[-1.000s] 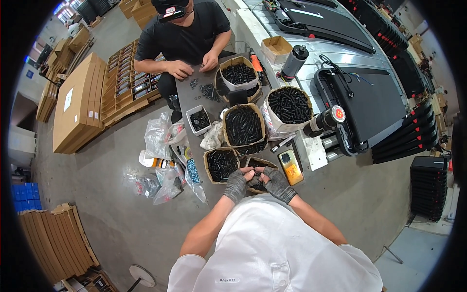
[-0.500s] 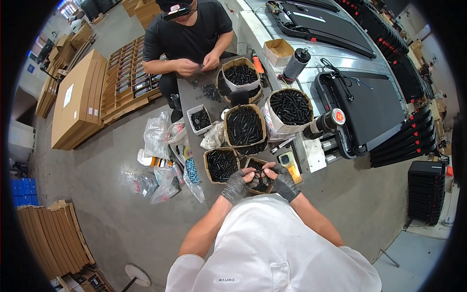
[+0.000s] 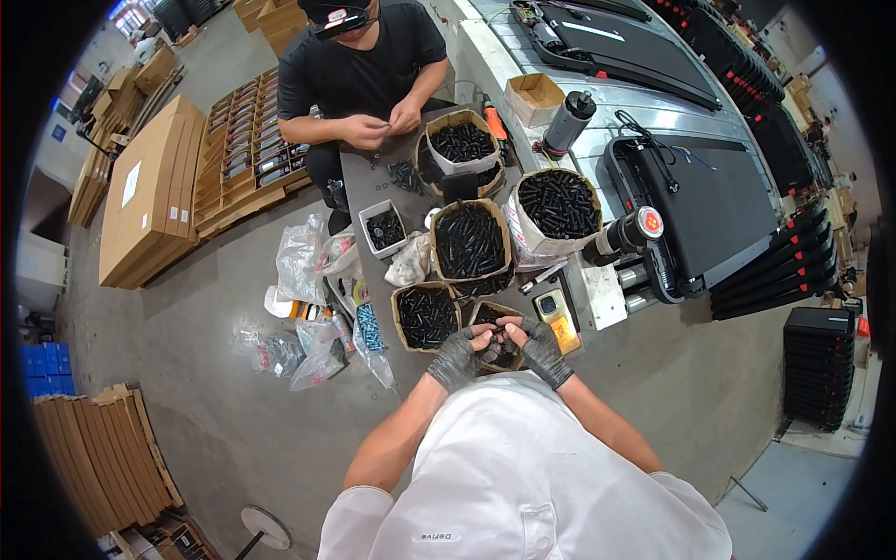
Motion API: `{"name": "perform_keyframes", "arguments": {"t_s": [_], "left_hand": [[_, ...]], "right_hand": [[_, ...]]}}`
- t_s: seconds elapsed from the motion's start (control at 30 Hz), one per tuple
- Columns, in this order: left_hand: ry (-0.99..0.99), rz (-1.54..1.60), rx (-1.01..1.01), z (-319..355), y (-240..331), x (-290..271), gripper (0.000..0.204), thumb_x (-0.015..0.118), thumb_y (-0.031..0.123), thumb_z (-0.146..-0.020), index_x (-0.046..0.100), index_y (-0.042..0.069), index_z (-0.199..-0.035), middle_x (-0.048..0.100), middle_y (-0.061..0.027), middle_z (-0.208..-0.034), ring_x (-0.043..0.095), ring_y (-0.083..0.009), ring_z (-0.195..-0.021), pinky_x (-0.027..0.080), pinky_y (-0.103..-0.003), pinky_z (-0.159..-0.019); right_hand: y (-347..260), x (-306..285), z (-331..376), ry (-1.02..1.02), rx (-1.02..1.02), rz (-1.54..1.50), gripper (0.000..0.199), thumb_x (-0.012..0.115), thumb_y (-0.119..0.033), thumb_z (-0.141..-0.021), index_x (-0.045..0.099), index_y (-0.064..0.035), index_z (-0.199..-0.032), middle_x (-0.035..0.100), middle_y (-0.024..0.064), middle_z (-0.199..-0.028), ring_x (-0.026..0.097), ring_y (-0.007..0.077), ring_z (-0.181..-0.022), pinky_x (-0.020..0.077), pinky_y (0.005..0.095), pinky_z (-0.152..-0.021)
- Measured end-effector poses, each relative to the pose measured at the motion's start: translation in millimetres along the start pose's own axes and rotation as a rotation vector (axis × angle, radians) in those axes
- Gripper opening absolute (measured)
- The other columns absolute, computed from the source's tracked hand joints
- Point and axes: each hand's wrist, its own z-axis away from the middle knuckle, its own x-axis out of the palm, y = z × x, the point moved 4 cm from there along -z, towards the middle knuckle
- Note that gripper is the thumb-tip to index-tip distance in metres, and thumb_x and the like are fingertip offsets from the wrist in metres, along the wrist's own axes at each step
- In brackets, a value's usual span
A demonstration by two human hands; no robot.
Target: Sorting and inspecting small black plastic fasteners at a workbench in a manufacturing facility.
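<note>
My left hand [image 3: 457,357] and my right hand [image 3: 539,350], both in dark fingerless gloves, meet at the fingertips over a small open carton [image 3: 492,312] at the table's near edge. Their fingers pinch a small dark piece, apparently a black bolt, mostly hidden by the fingertips. Just left of my hands, a second carton [image 3: 427,317] holds black bolts. Beyond it stands a taller carton [image 3: 469,241] full of the same bolts. To the right, a phone [image 3: 557,319] lies beside a marker pen [image 3: 543,278].
Across the table a co-worker [image 3: 362,70] holds something small in both hands. A white box [image 3: 381,230] of small dark parts and a crumpled rag [image 3: 408,260] lie left of centre. Bags, one with blue screws [image 3: 370,327], line the left edge. A power driver [image 3: 623,235] stands right.
My fingertips have shifted slightly around the small dark piece, which shows less now. The co-worker's hands have moved a little to the right.
</note>
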Motion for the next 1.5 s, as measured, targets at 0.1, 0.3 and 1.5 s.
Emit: {"name": "perform_keyframes", "arguments": {"t_s": [0.1,0.3,1.5], "left_hand": [[0.006,0.076,-0.029,0,-1,-4,0.027,0.067,0.008,-0.087,0.060,0.001,-0.112,0.067,-0.0084,-0.101,0.066,-0.0166,-0.089,0.057,-0.026,-0.078],[0.011,0.118,-0.014,5,5,-7,0.027,0.068,0.008,-0.086,0.060,0.001,-0.111,0.065,-0.0073,-0.096,0.064,-0.0156,-0.087,0.057,-0.025,-0.080],[0.093,-0.170,0.070,3,-1,-6,0.029,0.068,0.014,-0.088,0.062,-0.001,-0.112,0.068,-0.0096,-0.098,0.065,-0.0177,-0.086,0.054,-0.028,-0.077]], "right_hand": [[3,0,0,-0.022,-0.038,-0.038,0.031,0.055,-0.019,-0.097,0.060,0.0019,-0.119,0.066,0.0029,-0.095,0.060,0.0101,-0.090,0.0484,0.0245,-0.082],[-1,-8,3,-0.027,0.057,-0.249,0.030,0.054,-0.018,-0.096,0.059,0.0011,-0.119,0.065,0.0065,-0.100,0.060,0.0140,-0.094,0.0499,0.0288,-0.086],[13,-12,5,0.045,0.102,-0.066,0.022,0.066,-0.017,-0.089,0.066,-0.0003,-0.103,0.068,0.0038,-0.090,0.063,0.0117,-0.083,0.0506,0.0256,-0.077]]}}
